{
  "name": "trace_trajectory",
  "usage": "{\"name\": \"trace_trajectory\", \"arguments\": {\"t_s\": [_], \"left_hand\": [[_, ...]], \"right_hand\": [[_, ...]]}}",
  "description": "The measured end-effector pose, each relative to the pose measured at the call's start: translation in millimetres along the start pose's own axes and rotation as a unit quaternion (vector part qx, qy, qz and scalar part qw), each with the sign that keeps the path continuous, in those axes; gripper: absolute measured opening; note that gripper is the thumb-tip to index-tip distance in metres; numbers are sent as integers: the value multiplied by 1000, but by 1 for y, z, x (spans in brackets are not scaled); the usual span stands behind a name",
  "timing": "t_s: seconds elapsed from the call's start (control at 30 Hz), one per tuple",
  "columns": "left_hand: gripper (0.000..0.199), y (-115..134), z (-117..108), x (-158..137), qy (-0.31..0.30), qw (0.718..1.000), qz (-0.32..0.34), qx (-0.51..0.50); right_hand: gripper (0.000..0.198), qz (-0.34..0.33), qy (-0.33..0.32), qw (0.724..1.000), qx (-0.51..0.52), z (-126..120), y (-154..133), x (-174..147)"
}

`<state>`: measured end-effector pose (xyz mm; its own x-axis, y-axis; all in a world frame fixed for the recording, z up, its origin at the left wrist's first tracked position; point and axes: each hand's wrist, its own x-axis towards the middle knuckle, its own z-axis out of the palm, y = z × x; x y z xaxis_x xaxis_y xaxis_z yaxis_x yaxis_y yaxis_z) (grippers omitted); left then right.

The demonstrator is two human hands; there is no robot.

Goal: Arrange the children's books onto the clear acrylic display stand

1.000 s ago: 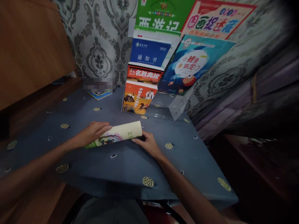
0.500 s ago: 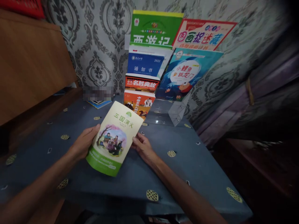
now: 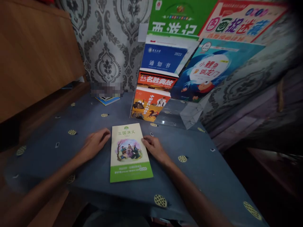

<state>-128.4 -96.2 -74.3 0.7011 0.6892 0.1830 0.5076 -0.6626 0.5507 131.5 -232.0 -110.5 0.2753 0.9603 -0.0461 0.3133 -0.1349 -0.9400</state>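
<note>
A cream and green paperback book (image 3: 129, 151) lies face up on the blue tablecloth, its cover showing a round picture of figures under a pink tree. My right hand (image 3: 155, 148) holds the book's right edge, thumb on the cover and the other fingers at the side, partly hidden. Just off the left edge is my left hand (image 3: 96, 143), holding nothing, its fingers loosely curled with a gap between thumb and forefinger. Behind the book, an orange book (image 3: 150, 105) stands in the lowest tier of a clear display rack (image 3: 191, 115).
Above it in the rack are a red book (image 3: 157, 81), a blue booklet (image 3: 163, 60), a green book (image 3: 182, 15), a teal fish book (image 3: 213, 69) and a pink book (image 3: 239, 22). A small pile of books (image 3: 107, 100) lies at the back left, near a wooden cabinet (image 3: 38, 47).
The book has gone from tilted in both hands to flat on the table. My left hand has let go and moved off its edge. The view has shifted closer.
</note>
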Motion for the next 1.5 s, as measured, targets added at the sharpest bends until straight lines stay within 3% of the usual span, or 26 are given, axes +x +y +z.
{"name": "trace_trajectory", "arguments": {"t_s": [0.07,0.13,0.2,0.37,0.5,0.63,0.83,0.93,1.2,1.5], "left_hand": [[31,-5,10,10,11,999,40,29],[43,-11,23,15,-8,998,53,45],[57,-17,34,17,-28,997,47,53],[65,-33,49,10,7,996,73,43],[70,-37,50,7,15,995,99,24],[69,-34,50,8,10,996,80,25],[67,-33,51,7,7,998,60,27],[67,-32,48,7,-7,998,55,29],[72,-32,34,8,-68,991,81,83],[70,-9,19,-30,-119,962,205,133]], "right_hand": [[25,-6,47,984,-170,-2,-7,-3],[24,-20,108,939,-325,1,-15,-6],[28,-67,113,909,-394,10,-24,-7],[43,-270,-70,889,-363,57,-38,11],[50,-280,-139,869,-383,83,-40,35],[53,-257,-122,875,-391,75,-30,48],[52,-176,-43,900,-397,25,-3,53],[52,-184,-30,912,-364,10,11,55],[51,-193,-24,917,-349,10,17,56],[53,-171,-25,914,-368,12,12,56]]}}
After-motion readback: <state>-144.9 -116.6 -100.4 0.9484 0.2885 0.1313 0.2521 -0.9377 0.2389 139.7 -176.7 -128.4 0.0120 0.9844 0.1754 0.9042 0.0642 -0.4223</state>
